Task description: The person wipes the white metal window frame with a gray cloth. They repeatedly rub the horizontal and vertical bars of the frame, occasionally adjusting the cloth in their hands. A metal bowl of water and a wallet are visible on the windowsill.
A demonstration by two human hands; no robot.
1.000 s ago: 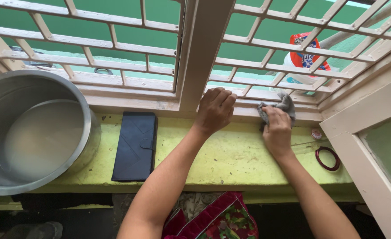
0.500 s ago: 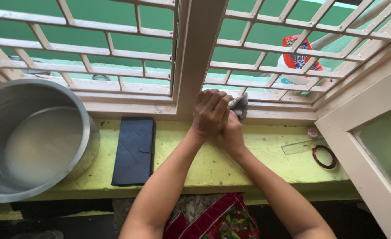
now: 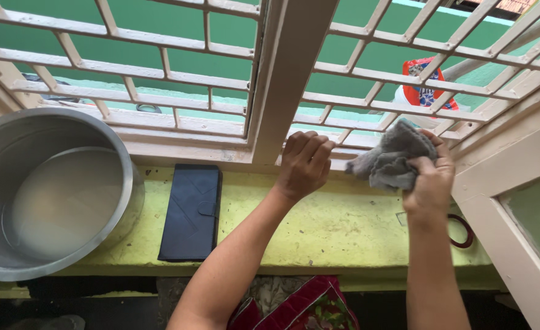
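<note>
My right hand (image 3: 430,180) grips a crumpled grey cloth (image 3: 389,159), lifted off the sill in front of the lower right bars of the cream window grille (image 3: 368,104). My left hand (image 3: 305,164) is curled with its fingers resting on the bottom rail of the window frame, just right of the thick centre post (image 3: 288,73). Below both hands lies the yellow-green sill (image 3: 306,220).
A large steel pot (image 3: 50,189) with cloudy water sits at the left of the sill. A dark wallet-style case (image 3: 192,211) lies beside it. A dark red bangle (image 3: 459,229) rests at the right, near the open window shutter (image 3: 521,214). A red and white bag (image 3: 426,91) hangs outside the grille.
My right hand drew the cloth left along the rail to meet my left hand, then swung right and lifted it off the rail. My left hand stayed on the rail.
</note>
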